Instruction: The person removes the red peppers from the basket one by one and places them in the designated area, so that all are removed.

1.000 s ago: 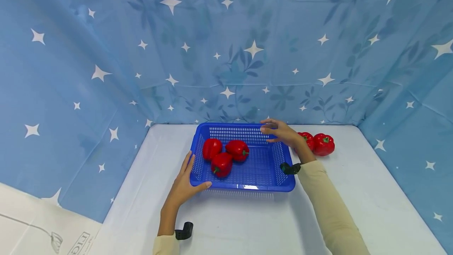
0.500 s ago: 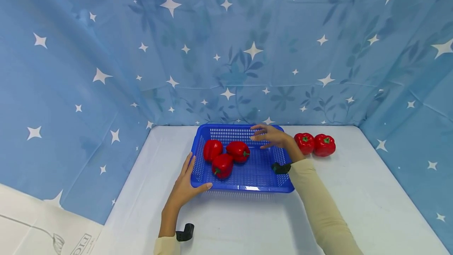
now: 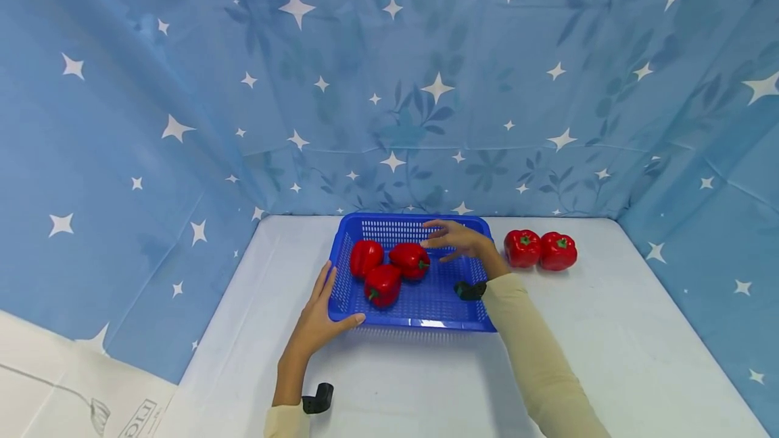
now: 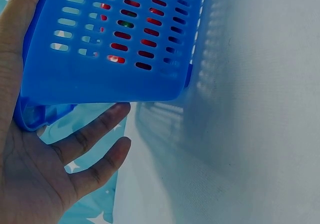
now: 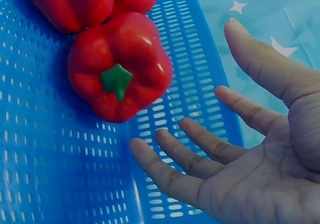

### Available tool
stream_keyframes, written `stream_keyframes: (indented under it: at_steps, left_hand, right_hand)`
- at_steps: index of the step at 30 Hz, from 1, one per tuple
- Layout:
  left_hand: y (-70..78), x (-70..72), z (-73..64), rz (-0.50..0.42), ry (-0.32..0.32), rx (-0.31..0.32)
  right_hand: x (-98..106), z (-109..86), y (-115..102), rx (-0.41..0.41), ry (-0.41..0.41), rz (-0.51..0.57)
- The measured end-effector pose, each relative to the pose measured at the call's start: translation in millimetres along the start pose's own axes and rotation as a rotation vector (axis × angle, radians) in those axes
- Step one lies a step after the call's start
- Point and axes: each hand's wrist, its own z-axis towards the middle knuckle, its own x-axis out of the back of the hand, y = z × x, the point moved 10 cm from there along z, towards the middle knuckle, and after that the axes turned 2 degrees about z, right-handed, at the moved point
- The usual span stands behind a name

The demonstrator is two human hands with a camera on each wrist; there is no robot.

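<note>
A blue plastic basket [image 3: 438,296] with slotted walls stands on the white table and holds 3 red bell peppers with green stems: one at the left [image 3: 366,258], one nearer the front [image 3: 383,285] and one toward the middle [image 3: 410,261]. At its front left corner, my left hand [image 3: 316,320] spreads round the rim, thumb along the front and fingers straight along the left side. Over the basket's right half hovers my right hand [image 3: 456,238], fingers loosely extended, holding nothing. In the right wrist view, its fingertips lie just apart from the middle bell pepper [image 5: 120,69].
Two more red bell peppers, one nearer [image 3: 522,249] and one farther right [image 3: 558,251], sit side by side on the table [image 3: 608,330], right of the basket. A blue curtain [image 3: 389,120] with white stars hangs behind and along both sides.
My right hand has moved left, from the basket's back right corner toward the middle bell pepper. It uncovers the two peppers outside. The left hand and basket stay put.
</note>
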Motion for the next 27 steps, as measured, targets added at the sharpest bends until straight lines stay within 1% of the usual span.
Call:
stream_keyframes:
  at_steps: [4, 7, 12, 17, 27]
  left_hand:
    - [-1.2, 0.5, 1.4, 0.005, 0.002, 0.011]
    - [-1.6, 0.0, 1.5, 0.006, 0.004, 0.013]
    - [-1.2, -2.1, 0.2, 0.013, 0.000, 0.009]
    - [-0.8, -1.2, -0.5, 0.014, 0.009, 0.006]
    - [1.4, 0.7, -0.5, 0.011, 0.010, -0.001]
  right_hand:
    - [-4.6, 6.1, 3.5, -0.019, 0.005, -0.007]
    - [-7.0, 10.1, 8.7, -0.047, 0.023, -0.021]
    - [-12.6, 14.1, 16.4, -0.087, 0.031, -0.003]
    - [-18.5, 18.4, 18.4, -0.103, 0.032, 0.015]
    - [-26.9, 23.6, 25.5, -0.136, 0.052, -0.014]
